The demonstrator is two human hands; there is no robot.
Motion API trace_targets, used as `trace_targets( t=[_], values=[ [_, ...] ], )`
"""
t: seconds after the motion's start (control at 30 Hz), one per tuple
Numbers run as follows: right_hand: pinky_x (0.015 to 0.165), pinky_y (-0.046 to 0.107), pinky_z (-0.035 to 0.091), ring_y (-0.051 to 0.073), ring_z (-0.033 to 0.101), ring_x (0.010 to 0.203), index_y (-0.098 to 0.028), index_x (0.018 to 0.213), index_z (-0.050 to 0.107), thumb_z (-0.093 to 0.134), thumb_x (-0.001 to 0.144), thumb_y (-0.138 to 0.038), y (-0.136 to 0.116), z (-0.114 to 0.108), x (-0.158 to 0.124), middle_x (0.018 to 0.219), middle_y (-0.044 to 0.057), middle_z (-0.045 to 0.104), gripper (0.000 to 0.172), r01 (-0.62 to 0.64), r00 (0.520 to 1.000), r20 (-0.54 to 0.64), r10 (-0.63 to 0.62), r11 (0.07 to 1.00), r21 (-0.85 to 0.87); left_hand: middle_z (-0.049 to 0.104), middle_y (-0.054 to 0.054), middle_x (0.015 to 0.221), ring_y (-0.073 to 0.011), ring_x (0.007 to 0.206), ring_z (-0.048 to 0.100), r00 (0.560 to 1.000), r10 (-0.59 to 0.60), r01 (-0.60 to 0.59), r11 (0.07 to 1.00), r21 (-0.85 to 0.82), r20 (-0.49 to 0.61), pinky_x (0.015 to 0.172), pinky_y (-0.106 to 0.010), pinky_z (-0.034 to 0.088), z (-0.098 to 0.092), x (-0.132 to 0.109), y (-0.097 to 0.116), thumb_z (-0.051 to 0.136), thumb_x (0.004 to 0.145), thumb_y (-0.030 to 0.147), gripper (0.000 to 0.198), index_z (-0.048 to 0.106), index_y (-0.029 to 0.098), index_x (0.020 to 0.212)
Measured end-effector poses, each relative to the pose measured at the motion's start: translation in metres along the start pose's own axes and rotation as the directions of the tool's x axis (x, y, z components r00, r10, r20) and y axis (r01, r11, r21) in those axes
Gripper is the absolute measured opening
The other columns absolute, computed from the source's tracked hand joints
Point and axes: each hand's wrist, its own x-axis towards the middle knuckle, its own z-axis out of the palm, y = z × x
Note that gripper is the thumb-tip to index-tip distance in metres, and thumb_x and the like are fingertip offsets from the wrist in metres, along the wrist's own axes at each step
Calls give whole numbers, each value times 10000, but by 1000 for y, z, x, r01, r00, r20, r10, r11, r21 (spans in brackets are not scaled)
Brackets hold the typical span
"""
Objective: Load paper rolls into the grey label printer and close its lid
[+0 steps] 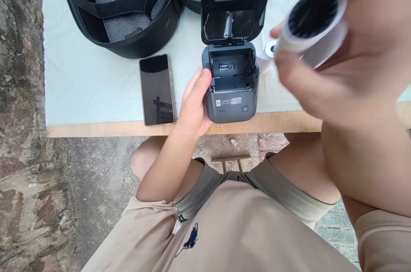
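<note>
A small dark grey label printer (231, 92) stands near the table's front edge, its black lid (237, 11) swung up and back. The roll compartment inside is bare. Wrapped around the printer's left side is my left hand (194, 103), thumb on the rim. Raised close to the camera at the right, my right hand (349, 62) grips a white paper roll (302, 43) between thumb and fingers; the roll's dark end faces up, and the hand is blurred. A second white roll (265, 60) stands on the table just right of the printer, partly hidden.
An open black zippered case (154, 39) with grey foam and straps lies at the back left. In front of it a smartphone (157, 90) rests face up. The table (93, 88) has a pale cover and a wooden front edge; a stone wall (22, 113) borders the left.
</note>
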Motion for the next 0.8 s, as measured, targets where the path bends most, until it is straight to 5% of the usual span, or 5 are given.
trace_targets(
  t=[0.1,0.3,0.53,0.8],
  values=[
    [906,318,556,201,616,1084,-259,1402,551,611,855,-214,-4,11,-2,1173,34,660,552,198,979,100,-180,954,-223,734,-61,1147,-293,1435,498,999,20,-20,1000,20,-31,1099,-430,520,1,-1,0,534,921,580,408,662,242,1111],
    [626,304,473,173,654,879,-279,1209,539,598,839,-174,-3,28,0,1055,9,688,389,148,980,179,-83,910,-387,726,-39,1108,-271,1407,531,999,50,-50,999,-6,20,1120,-391,516,0,-1,2,638,894,495,323,655,234,1083],
    [743,370,510,230,669,918,-259,974,635,572,901,-247,9,32,3,1043,2,740,97,212,970,215,-117,837,-504,699,-40,1143,-293,1438,493,998,56,-56,998,15,20,1126,-417,516,0,-1,2,660,868,536,382,645,226,1090],
    [722,358,504,202,672,865,-275,861,722,505,967,-310,4,36,2,862,-23,750,244,216,976,97,-193,879,-426,698,-44,1198,-272,1454,470,998,68,-68,997,39,-1,1122,-408,502,3,-2,4,546,917,573,375,606,275,1137]
  ],
)
